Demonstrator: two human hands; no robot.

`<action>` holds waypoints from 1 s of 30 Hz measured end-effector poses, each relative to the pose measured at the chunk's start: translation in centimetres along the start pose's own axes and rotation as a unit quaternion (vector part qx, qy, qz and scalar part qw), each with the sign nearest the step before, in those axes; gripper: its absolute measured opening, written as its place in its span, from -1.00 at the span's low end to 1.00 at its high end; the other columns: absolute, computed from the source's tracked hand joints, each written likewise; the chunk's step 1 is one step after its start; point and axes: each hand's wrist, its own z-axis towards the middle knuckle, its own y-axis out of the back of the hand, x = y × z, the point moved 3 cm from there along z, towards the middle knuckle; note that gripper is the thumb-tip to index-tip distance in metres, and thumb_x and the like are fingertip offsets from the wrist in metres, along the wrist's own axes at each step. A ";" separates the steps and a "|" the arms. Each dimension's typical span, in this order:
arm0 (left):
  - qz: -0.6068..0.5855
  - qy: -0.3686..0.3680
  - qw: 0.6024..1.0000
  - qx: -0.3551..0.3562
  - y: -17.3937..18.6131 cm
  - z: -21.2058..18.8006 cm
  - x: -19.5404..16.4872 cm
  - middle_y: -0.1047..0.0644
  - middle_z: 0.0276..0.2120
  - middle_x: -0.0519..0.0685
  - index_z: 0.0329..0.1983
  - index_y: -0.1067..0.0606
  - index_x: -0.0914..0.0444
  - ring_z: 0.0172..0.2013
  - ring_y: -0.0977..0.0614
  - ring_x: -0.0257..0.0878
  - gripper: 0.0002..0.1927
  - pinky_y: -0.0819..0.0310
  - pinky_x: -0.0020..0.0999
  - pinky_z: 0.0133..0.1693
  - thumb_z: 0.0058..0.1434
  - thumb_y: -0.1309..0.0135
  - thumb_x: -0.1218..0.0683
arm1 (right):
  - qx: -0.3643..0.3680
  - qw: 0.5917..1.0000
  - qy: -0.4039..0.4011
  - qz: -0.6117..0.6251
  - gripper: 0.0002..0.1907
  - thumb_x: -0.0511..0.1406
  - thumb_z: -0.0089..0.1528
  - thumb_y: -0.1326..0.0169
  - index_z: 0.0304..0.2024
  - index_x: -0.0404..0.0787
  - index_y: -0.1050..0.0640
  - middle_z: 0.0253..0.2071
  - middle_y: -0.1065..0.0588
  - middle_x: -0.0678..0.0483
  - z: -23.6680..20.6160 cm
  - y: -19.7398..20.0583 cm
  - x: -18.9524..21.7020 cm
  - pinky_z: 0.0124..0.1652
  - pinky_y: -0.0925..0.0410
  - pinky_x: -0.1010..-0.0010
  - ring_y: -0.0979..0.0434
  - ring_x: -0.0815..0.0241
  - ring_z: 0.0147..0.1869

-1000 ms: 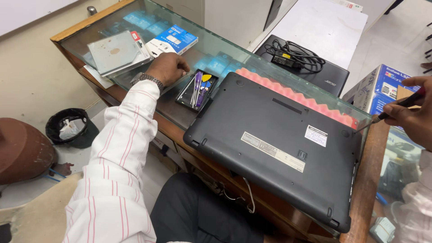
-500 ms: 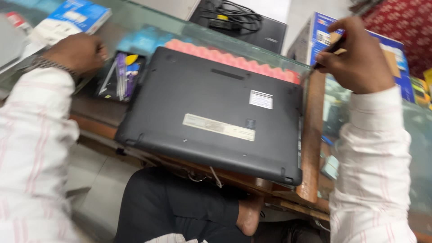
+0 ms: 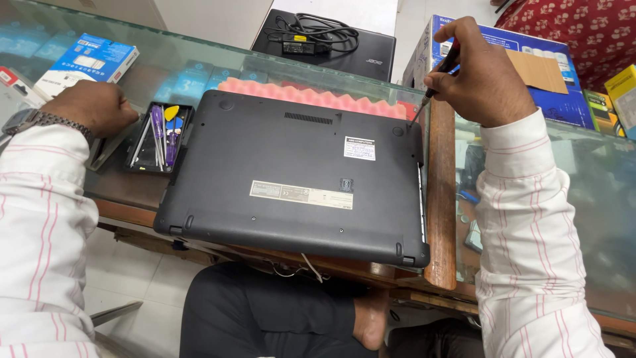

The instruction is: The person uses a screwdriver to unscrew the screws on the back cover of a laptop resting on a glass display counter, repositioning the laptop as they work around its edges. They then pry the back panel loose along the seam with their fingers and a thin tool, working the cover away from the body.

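A dark grey laptop (image 3: 291, 179) lies upside down on pink foam (image 3: 311, 96) on the glass counter. My right hand (image 3: 480, 76) grips a thin screwdriver (image 3: 434, 83), its tip at the laptop's far right corner. My left hand (image 3: 96, 106) rests closed on the counter beside a black tool tray (image 3: 159, 136) holding small screwdrivers and a yellow pick. A metal watch is on my left wrist.
A second black laptop with a coiled charger (image 3: 311, 33) sits beyond the counter. A blue box (image 3: 86, 63) lies at far left, and blue and yellow cartons (image 3: 550, 66) stand at the right. A wooden strip (image 3: 440, 199) divides the glass counter.
The view has swung right and closer. My right hand has come down with the screwdriver onto the laptop's far right corner. My left hand stays by the tool tray.
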 end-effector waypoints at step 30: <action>-0.660 -0.512 0.550 -0.021 2.6 -14.0 -16.8 -0.60 -0.11 -0.09 0.26 -0.36 0.27 -0.10 -0.66 -0.40 -0.62 -0.63 -0.48 -0.01 0.50 -0.21 0.12 | -0.116 0.936 0.178 0.280 -0.73 -0.27 0.55 -0.16 -0.04 -0.40 -0.49 -0.06 -0.54 -0.09 -6.3 6.2 12.9 0.21 -0.61 0.25 -0.68 0.06 0.09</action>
